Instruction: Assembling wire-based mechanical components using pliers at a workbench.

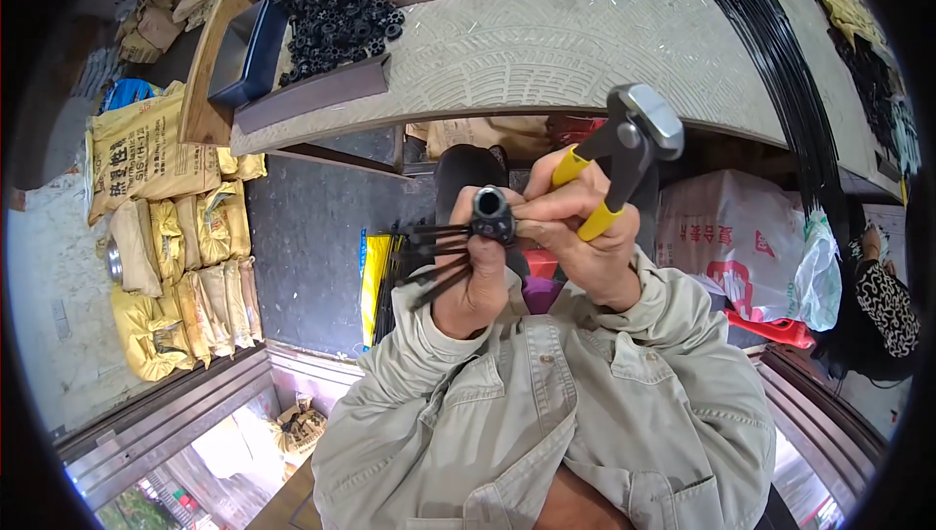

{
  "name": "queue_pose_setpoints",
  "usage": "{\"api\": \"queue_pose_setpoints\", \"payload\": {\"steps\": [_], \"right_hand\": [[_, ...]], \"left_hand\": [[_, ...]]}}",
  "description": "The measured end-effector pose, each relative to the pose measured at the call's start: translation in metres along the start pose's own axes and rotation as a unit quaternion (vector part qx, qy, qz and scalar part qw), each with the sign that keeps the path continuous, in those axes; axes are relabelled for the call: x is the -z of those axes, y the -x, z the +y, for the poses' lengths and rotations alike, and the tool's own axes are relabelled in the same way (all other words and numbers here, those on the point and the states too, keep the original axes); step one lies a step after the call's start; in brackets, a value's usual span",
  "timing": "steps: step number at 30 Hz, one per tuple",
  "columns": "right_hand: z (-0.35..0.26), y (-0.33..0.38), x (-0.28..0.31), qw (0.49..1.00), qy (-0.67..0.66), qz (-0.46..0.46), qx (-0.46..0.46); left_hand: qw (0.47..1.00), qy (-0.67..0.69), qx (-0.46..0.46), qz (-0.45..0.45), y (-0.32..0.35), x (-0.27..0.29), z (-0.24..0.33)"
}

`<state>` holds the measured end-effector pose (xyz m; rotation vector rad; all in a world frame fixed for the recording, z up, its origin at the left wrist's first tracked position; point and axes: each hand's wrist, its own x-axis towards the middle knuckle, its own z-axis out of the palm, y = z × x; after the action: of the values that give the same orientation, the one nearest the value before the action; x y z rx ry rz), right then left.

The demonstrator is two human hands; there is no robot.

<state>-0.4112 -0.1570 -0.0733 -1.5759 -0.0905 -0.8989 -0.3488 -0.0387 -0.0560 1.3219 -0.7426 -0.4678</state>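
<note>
A small black tubular fitting [491, 213] sits right in the middle of the view, raised close to the camera, its open round end facing up at us. The left hand [475, 281] is wrapped in a fist just under it, fingers pressed together around a bunch of thin black rods [434, 255] that fan out to the left from the fitting. The right hand [577, 233] comes in beside it, fingertips pinching the fitting's right side and touching the left hand. That same right hand is also clamped around the yellow handles of a pair of pincers [624, 155], whose steel head points up and right, above the knuckles. Both beige sleeves [546, 403] meet below. Beyond the hands runs a patterned worktable [546, 52], with a heap of small black parts [336, 3] at its far left. Yellow sacks [175, 228] are stacked on the floor, well apart, at left.
</note>
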Motion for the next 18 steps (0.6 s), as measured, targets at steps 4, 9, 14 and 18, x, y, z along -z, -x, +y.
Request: {"api": "queue_pose_setpoints", "payload": {"steps": [4,9,14,18], "right_hand": [[-0.011,0.002,0.0,0.995,0.063,0.004,-0.074],[-0.028,-0.004,0.061,0.844,0.481,-0.22,0.088],[-0.032,-0.01,0.06,0.804,0.508,-0.286,0.117],[-0.043,-0.022,0.052,0.756,0.57,-0.303,0.109]], "left_hand": [[0.999,0.023,-0.007,-0.022,0.002,0.016,-0.008],[0.999,0.035,-0.008,0.005,0.006,0.03,-0.012],[0.998,0.044,0.035,0.011,0.011,0.023,-0.008],[0.998,0.049,0.03,-0.017,0.01,0.028,-0.013]]}}
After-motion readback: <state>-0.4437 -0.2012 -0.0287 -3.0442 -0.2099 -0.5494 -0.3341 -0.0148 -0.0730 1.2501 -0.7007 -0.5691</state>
